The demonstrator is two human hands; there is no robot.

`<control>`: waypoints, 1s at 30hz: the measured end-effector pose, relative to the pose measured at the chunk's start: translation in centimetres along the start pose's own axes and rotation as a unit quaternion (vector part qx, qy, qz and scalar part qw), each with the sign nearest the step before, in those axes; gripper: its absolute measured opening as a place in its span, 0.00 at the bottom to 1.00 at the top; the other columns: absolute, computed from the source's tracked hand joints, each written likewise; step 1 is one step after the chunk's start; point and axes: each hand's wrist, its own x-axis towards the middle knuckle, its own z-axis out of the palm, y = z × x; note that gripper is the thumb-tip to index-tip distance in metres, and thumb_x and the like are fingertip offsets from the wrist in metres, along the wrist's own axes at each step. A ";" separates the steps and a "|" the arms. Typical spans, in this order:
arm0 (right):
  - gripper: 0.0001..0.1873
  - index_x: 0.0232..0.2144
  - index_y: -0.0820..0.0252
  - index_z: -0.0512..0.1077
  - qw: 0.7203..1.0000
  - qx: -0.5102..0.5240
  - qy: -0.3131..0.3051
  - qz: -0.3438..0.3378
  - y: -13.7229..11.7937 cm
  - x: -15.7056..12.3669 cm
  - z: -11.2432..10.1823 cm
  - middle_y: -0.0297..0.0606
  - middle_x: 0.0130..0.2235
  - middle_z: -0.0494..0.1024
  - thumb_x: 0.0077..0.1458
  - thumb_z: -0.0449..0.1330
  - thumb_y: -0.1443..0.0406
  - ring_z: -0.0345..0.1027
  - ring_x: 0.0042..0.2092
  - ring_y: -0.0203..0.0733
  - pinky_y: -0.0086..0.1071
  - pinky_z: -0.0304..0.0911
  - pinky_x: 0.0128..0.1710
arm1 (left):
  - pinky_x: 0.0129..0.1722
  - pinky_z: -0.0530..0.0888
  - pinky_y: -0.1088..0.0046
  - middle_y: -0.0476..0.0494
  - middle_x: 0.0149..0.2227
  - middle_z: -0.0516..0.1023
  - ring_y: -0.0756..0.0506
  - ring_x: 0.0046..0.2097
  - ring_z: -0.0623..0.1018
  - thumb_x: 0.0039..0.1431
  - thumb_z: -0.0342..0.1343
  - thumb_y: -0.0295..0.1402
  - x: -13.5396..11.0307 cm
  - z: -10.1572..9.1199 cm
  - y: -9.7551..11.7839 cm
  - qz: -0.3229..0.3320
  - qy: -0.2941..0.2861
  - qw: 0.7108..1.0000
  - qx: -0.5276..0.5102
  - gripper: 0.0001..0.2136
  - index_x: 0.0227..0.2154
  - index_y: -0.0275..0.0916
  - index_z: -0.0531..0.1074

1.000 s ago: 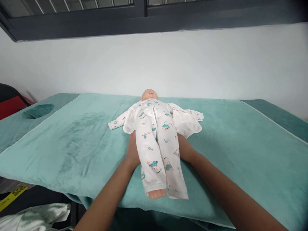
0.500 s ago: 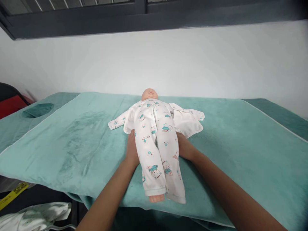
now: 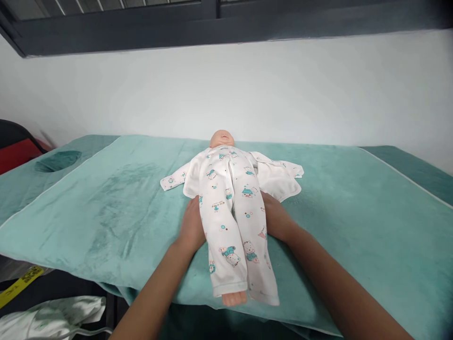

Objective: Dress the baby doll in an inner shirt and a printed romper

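Observation:
A baby doll [image 3: 222, 138] lies on its back on the green-covered table, head towards the wall. It wears white printed trousers [image 3: 220, 222] reaching high up its torso, and a white printed top [image 3: 279, 177] spread out at both sides. One bare foot [image 3: 234, 298] sticks out of the left trouser leg's cuff; the other cuff hides its foot. At the left side of the trousers is my left hand [image 3: 193, 224], its fingers hidden behind the cloth. My right hand [image 3: 278, 217] touches the right side, its fingers likewise out of sight beneath the trousers and top.
A green plush cover [image 3: 116, 212] drapes over the table, with a hole [image 3: 58, 161] at the far left. A white wall [image 3: 226, 89] stands behind. Lower left are a yellow strip [image 3: 21, 285] and a crumpled printed cloth [image 3: 60, 316]. A red and black item [image 3: 17, 153] sits at the left edge.
The trouser legs and the bare foot have come slightly towards me and to the right. Both hands stay at the sides of the trousers; the whole view has shifted a little.

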 end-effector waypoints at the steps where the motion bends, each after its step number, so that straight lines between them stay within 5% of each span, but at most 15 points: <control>1: 0.11 0.41 0.56 0.75 1.000 -0.007 0.002 0.000 0.0 -0.1 -0.1 0.43 0.43 0.75 0.54 0.58 0.64 0.67 0.44 0.50 0.41 0.63 0.43 | 0.46 0.70 0.57 0.38 0.47 0.75 0.38 0.48 0.73 0.60 0.51 0.32 -0.2 -0.2 -0.2 0.014 -0.005 1.000 0.025 0.11 0.45 0.41 0.71; 5: 0.05 0.32 0.57 0.74 0.998 -0.061 0.012 -0.009 -0.3 -0.8 -0.8 0.42 0.39 0.74 0.54 0.58 0.67 0.63 0.40 0.47 0.39 0.59 0.39 | 0.43 0.68 0.59 0.36 0.45 0.73 0.38 0.45 0.71 0.59 0.52 0.29 -1.4 -1.4 -1.0 0.088 -0.015 0.985 0.150 0.11 0.44 0.37 0.71; 12: 0.14 0.29 0.57 0.76 0.997 -0.068 0.010 -0.029 -0.7 -2.8 -1.8 0.40 0.37 0.74 0.51 0.54 0.77 0.60 0.38 0.45 0.37 0.56 0.37 | 0.41 0.66 0.62 0.40 0.39 0.73 0.41 0.40 0.68 0.56 0.49 0.20 -3.0 -3.0 -1.6 0.183 -0.051 0.956 0.223 0.10 0.35 0.38 0.72; 24: 0.22 0.31 0.54 0.77 0.999 0.017 0.011 -0.038 -0.5 -4.2 -2.1 0.37 0.36 0.75 0.48 0.49 0.80 0.65 0.38 0.42 0.38 0.58 0.39 | 0.45 0.66 0.58 0.41 0.41 0.73 0.40 0.43 0.67 0.57 0.48 0.24 -3.1 -3.1 -1.2 0.188 -0.087 0.965 0.163 0.10 0.34 0.41 0.74; 30: 0.21 0.31 0.52 0.78 0.995 0.089 0.019 -0.027 -0.6 -4.5 -2.3 0.37 0.37 0.76 0.51 0.49 0.77 0.68 0.38 0.42 0.38 0.62 0.39 | 0.42 0.68 0.62 0.42 0.36 0.74 0.42 0.41 0.70 0.62 0.47 0.29 -2.9 -3.4 -1.5 0.122 -0.064 0.989 0.055 0.10 0.30 0.40 0.73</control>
